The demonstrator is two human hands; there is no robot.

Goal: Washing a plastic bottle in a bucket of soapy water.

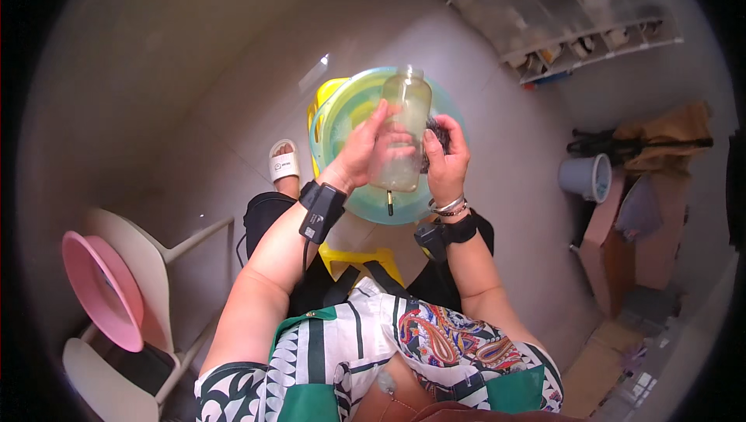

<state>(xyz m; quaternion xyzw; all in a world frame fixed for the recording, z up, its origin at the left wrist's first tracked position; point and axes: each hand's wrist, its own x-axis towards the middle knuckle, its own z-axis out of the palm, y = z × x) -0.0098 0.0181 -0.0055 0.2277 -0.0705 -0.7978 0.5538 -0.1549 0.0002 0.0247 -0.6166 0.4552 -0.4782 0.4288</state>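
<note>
My left hand (362, 149) grips a clear, empty-looking bottle (408, 92) by its side, its fingers showing through the wall. The bottle's open neck points away from me. In my right hand (447, 168) is a dark scouring pad (437, 136), pressed against or very close to the bottle's right side. Both hands are above a round, pale blue-green basin (364, 206) that seems to hold water. Below the bottle's base shows a small dark stick with a gold band (390, 203); what it belongs to is hidden.
A yellow plastic stool (326, 91) is partly visible under the basin. Left stands a pale chair (131, 247) with a pink basin (111, 288). At right are a grey-blue bucket (574, 180), a cardboard box (606, 247) and a shoe rack (594, 49). My slippered foot (284, 159) is left of the basin.
</note>
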